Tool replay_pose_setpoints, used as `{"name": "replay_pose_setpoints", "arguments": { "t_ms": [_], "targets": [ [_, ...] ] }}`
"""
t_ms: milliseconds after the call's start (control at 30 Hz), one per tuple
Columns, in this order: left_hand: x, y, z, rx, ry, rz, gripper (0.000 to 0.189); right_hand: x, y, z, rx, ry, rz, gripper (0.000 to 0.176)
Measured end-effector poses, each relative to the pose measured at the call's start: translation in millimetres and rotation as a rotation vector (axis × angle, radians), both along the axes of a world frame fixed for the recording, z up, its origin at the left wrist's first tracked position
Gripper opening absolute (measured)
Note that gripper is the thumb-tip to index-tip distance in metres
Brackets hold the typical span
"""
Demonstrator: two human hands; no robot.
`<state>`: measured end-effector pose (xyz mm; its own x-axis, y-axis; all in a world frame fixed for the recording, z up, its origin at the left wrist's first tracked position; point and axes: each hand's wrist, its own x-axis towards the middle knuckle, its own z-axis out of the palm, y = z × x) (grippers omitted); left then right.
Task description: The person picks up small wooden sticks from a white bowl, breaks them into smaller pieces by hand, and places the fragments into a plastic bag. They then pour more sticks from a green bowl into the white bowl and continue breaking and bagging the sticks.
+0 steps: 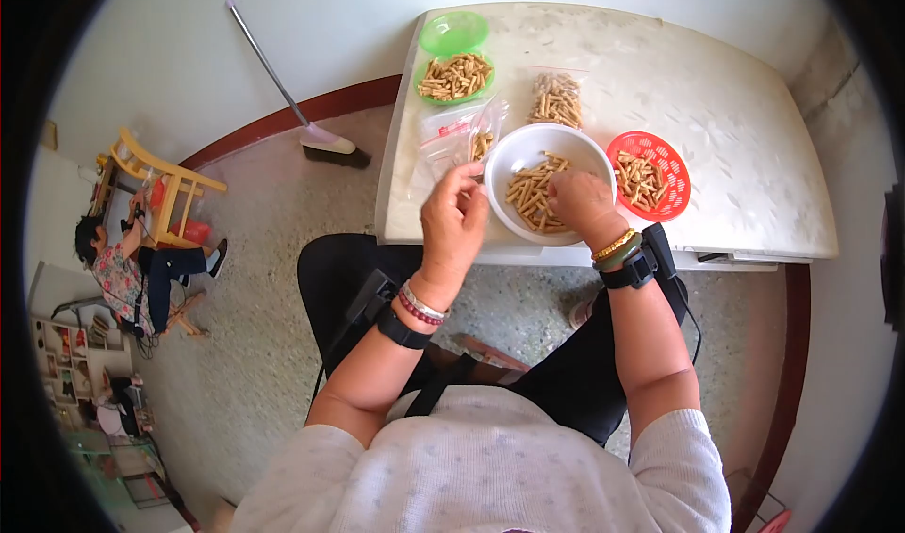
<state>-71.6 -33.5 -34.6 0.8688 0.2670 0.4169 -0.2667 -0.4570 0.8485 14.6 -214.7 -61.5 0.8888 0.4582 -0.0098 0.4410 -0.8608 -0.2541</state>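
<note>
A white bowl [500, 170] near the table's front edge holds a pile of short tan sticks [537, 194]. My right hand [583, 203] reaches into the bowl from the right, its fingers bunched down at the sticks; what lies between the fingertips is hidden. Beside the bowl's left rim is my left hand [454, 220], fingers curled in toward the thumb, and I cannot make out what they hold. Just beyond it lies a clear plastic bag [448, 142] with red print. A few sticks show in a clear bag [483, 139] next to it.
Right of the bowl stands a red basket [681, 180] with sticks. Behind are a filled clear bag [556, 99], a green basket of sticks [455, 78] and a green bowl [454, 32]. A broom [325, 142] leans on the wall; another person [127, 269] sits at far left.
</note>
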Motion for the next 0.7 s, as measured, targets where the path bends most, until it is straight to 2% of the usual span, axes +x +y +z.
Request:
{"name": "replay_pose_setpoints", "arguments": {
  "t_ms": [100,167,267,300,367,600,700],
  "targets": [
    [-13,-9,-10,-0.005,0.041,-0.083,0.023,-7,13,-1,0.004,0.050,0.002,0.016],
    [-18,-12,-13,-0.002,0.065,-0.120,0.024,-10,17,-15,0.149,-0.163,-0.010,0.016],
    [-19,-13,-17,0.024,0.060,-0.126,0.024,-2,20,-26,0.161,-0.173,0.048,0.015],
    [-19,-12,-16,0.022,0.060,-0.125,0.024,1,21,-26,0.159,-0.172,0.049,0.015],
    [-19,-10,-14,0.035,0.087,-0.126,0.024,9,26,-25,-0.025,-0.012,-0.048,0.016],
    [-10,-4,-27,0.013,0.148,-0.123,0.024,19,11,-14,-0.048,0.023,-0.142,0.016],
    [-10,-7,-28,0.027,0.175,-0.092,0.022,16,-2,-9,0.009,-0.054,-0.148,0.020]
  ]
}}
